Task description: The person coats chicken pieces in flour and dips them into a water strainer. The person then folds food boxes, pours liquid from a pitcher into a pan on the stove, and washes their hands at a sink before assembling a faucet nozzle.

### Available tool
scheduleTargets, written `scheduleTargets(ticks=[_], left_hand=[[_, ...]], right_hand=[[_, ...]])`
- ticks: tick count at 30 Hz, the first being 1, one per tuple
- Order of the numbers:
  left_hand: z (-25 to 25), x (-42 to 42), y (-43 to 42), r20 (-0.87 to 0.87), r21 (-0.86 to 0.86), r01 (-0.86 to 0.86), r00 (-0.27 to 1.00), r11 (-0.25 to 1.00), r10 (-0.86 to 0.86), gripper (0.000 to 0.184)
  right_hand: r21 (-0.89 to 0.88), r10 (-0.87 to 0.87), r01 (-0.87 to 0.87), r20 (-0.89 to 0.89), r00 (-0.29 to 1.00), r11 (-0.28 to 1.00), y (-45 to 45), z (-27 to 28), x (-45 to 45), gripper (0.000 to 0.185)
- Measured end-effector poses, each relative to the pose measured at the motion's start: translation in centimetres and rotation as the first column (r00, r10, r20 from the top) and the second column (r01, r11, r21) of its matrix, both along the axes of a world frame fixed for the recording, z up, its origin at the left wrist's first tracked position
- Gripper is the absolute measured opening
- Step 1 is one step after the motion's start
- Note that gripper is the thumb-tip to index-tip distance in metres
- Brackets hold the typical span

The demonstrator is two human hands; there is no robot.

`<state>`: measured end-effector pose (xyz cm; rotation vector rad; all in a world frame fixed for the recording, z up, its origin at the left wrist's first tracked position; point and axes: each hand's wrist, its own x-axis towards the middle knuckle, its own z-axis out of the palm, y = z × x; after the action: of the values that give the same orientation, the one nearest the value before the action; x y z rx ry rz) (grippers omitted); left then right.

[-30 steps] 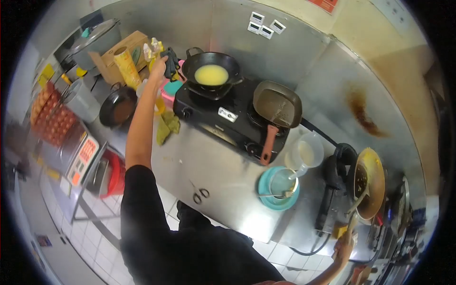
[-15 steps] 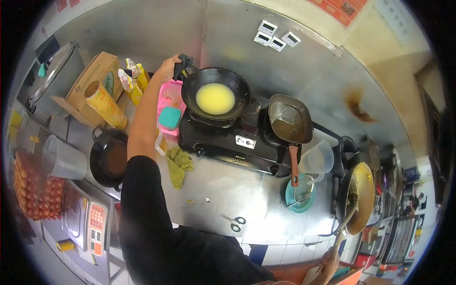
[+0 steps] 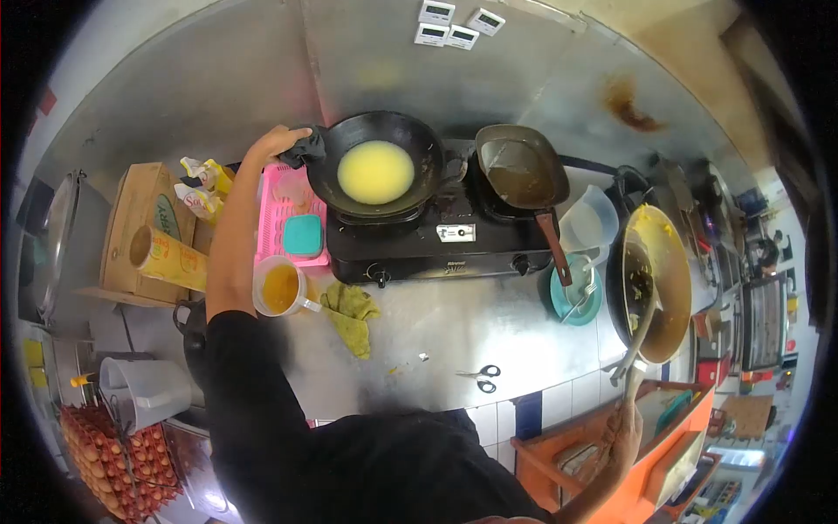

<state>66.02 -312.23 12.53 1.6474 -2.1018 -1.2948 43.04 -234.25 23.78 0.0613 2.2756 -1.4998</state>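
Observation:
My left hand (image 3: 281, 141) is closed round a dark cloth (image 3: 305, 148) at the left side of a black wok (image 3: 375, 122). Pale yellow liquid (image 3: 375, 172) lies in that wok, which sits on the left burner of a black gas stove (image 3: 406, 253). At the far right, my right hand (image 3: 621, 428) grips the light handle of a large pan (image 3: 676, 288). Dark and yellow food bits cling inside this pan. A spatula (image 3: 642, 336) leans in it, its shaft pointing back beside the handle.
A square pan (image 3: 521, 166) occupies the right burner. Nearby are a pink basket (image 3: 271, 231) with a teal box (image 3: 302, 236), a jug of orange-yellow liquid (image 3: 279, 286), a green cloth (image 3: 352, 316), scissors (image 3: 483, 377), a teal plate (image 3: 583, 306) and egg trays (image 3: 118, 463).
The view has shifted, bringing the jug of orange-yellow liquid into fuller sight. My left hand stays on the cloth at the wok, and my right hand stays on the pan's handle.

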Motion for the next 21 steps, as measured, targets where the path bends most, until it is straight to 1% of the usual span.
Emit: scheduleTargets(ticks=[1, 4, 5, 7, 8, 10, 11, 13, 16, 19, 21], left_hand=[[0.5, 0.2, 0.4, 0.029, 0.030, 0.030, 0.999, 0.999, -0.031, 0.052], [-1.5, 1.3, -1.6, -0.211, 0.163, 0.187, 0.966, 0.969, -0.151, 0.037], [-2.7, 1.5, -2.5, -0.247, 0.167, 0.200, 0.957, 0.966, -0.155, 0.039], [-4.7, 2.0, -3.6, -0.309, 0.182, 0.225, 0.937, 0.957, -0.162, 0.046], [-4.2, 2.1, -3.1, -0.308, 0.176, 0.213, 0.939, 0.961, -0.152, 0.043], [-3.2, 2.4, -1.3, -0.311, 0.159, 0.185, 0.942, 0.970, -0.129, 0.037], [-2.1, 2.4, -0.2, -0.330, 0.179, 0.187, 0.936, 0.966, -0.120, 0.033], [-0.7, 2.5, 1.5, -0.367, 0.226, 0.191, 0.925, 0.955, -0.099, 0.027], [-2.9, 2.8, -1.2, -0.353, 0.404, 0.306, 0.922, 0.862, -0.162, 0.028], [-3.5, 3.2, -1.3, -0.362, 0.439, 0.319, 0.918, 0.840, -0.160, 0.029], [-3.5, 3.6, 0.3, -0.474, 0.425, 0.296, 0.878, 0.856, -0.068, 0.026]], right_hand=[[0.003, -0.006, 0.006, 0.000, 1.000, 1.000, -0.3, -0.3, 0.6, 0.036], [-0.013, -0.012, 0.012, 0.007, 1.000, 1.000, -2.5, 0.1, 2.4, 0.037], [-0.020, -0.012, 0.012, 0.014, 1.000, 1.000, -3.3, 0.4, 2.9, 0.037], [-0.054, 0.051, -0.048, 0.043, 0.998, 0.997, -4.1, 0.4, 3.4, 0.033], [-0.073, 0.081, -0.077, 0.054, 0.995, 0.994, -4.5, 0.5, 3.7, 0.032], [-0.044, 0.082, -0.080, 0.056, 0.995, 0.996, -5.7, 0.7, 4.3, 0.032], [-0.029, 0.086, -0.084, 0.056, 0.995, 0.996, -6.3, 0.8, 4.5, 0.033], [-0.034, 0.155, -0.153, 0.065, 0.986, 0.988, -6.6, 0.6, 4.2, 0.034], [-0.036, 0.215, -0.213, 0.066, 0.974, 0.976, -7.7, 0.0, 4.3, 0.038], [-0.007, 0.223, -0.223, 0.064, 0.973, 0.975, -9.5, 0.5, 4.9, 0.040], [0.014, 0.243, -0.245, 0.062, 0.968, 0.969, -10.4, 0.7, 4.9, 0.040]])
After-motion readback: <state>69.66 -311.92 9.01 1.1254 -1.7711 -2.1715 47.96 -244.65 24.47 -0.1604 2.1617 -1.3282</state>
